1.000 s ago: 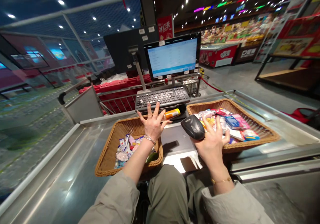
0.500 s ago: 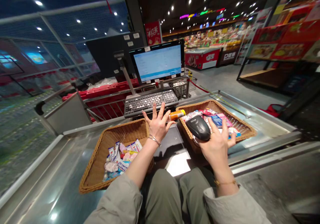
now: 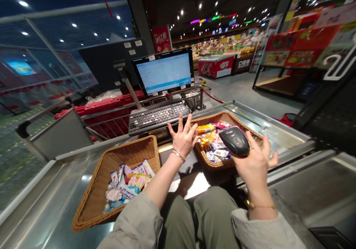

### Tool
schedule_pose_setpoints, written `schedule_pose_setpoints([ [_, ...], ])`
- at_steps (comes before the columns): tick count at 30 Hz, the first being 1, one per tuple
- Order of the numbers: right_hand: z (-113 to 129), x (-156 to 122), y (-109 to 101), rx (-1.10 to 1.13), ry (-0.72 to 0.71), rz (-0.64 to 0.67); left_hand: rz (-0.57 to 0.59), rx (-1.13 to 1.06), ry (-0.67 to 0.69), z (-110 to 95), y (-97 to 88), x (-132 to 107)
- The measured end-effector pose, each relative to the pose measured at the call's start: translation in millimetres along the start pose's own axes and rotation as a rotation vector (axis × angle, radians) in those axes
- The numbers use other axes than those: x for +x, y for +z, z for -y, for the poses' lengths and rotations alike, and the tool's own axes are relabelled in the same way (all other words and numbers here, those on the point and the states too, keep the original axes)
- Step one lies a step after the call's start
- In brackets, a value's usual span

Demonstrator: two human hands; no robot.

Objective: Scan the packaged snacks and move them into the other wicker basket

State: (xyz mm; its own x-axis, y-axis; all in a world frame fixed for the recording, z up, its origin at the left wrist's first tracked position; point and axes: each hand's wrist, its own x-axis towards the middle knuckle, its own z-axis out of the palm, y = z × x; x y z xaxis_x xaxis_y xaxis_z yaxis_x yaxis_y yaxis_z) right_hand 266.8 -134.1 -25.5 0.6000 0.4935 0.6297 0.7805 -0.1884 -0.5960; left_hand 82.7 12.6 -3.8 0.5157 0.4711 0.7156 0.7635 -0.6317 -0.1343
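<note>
My left hand (image 3: 183, 139) is raised with its fingers spread wide, holding nothing, between the keyboard (image 3: 157, 116) and the right wicker basket (image 3: 206, 160). An orange tube (image 3: 205, 129) lies just right of its fingertips. My right hand (image 3: 254, 160) grips a black barcode scanner (image 3: 234, 141) over the right basket, with some fingers stretched out. That basket holds several small packets. The left wicker basket (image 3: 116, 155) holds several wrapped sweets (image 3: 125, 181).
A lit monitor (image 3: 163, 72) stands behind the keyboard on a steel checkout counter (image 3: 50, 212). Red baskets and a metal trolley rail (image 3: 111, 111) lie beyond. Shop shelves and a freezer (image 3: 219, 64) stand far right. My knees (image 3: 200, 215) are below.
The view has swung right, so everything shifts left in frame. My right hand with the scanner has moved right and up over the right basket. My left hand stays spread.
</note>
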Motion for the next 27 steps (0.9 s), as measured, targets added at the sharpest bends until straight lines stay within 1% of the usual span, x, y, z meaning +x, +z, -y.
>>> schedule_pose_setpoints([
  [8, -16, 9, -15, -0.015, 0.07, -0.076, 0.014, -0.047, 0.039, -19, 11.9, 10],
  [13, -18, 12, -15, -0.004, 0.117, -0.092, 0.055, -0.064, 0.052, -41, 23.9, 15],
  [16, -20, 12, -14, 0.002, 0.143, -0.101, 0.087, -0.076, 0.047, -49, 27.3, 16],
  [19, -22, 12, -13, -0.01, 0.149, -0.091, 0.115, -0.061, 0.008, -47, 24.1, 14],
  [22, -22, 9, -11, -0.017, 0.13, -0.052, 0.134, -0.041, -0.023, -38, 16.6, 8],
  [27, -12, 3, -4, 0.007, 0.08, -0.037, 0.153, 0.007, -0.075, -22, 1.5, -16],
])
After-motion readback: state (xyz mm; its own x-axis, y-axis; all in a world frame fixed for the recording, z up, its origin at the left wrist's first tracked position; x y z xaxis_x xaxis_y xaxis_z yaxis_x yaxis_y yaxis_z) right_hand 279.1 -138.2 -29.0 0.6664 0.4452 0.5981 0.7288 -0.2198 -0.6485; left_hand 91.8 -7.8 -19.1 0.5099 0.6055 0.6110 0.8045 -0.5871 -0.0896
